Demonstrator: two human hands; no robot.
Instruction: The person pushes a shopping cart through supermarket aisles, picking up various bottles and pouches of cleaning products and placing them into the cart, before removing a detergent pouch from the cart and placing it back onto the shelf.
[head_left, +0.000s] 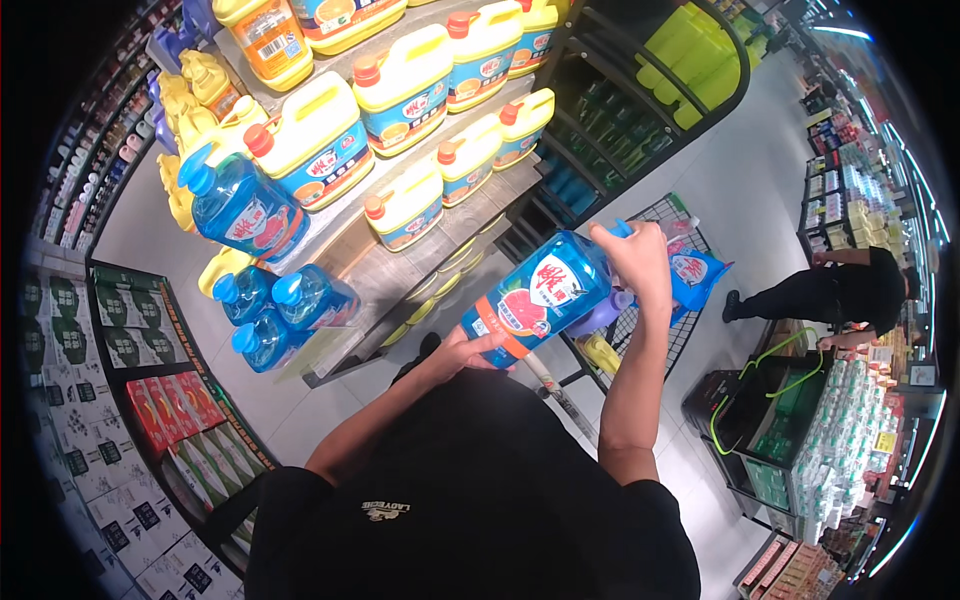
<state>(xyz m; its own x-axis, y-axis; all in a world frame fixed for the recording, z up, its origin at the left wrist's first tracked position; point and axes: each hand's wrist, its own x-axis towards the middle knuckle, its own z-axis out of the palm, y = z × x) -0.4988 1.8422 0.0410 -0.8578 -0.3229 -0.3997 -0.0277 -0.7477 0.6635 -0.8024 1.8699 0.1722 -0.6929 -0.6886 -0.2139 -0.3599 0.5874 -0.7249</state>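
A large blue pump bottle of liquid detergent (574, 279), with a grapefruit picture and an orange band on its label, lies tilted across the front of my body. Its base rests in my left hand (466, 349), thumb over the label's lower edge. My right hand (637, 256) grips the bottle's blue pump top, which is partly hidden by the fingers. Behind my right forearm stands a wire shopping cart (675, 217) holding a blue bag (694, 274), a purple bottle (602, 313) and a yellow package (600, 352).
Left of the held bottle, a stepped wooden display shelf (480, 196) carries yellow jugs (405, 86). Several blue pump bottles (259, 214) stand at its near end. At right, a person in dark clothing (847, 289) is beside a black shopping basket (712, 394). Stacked boxes (135, 322) line the left.
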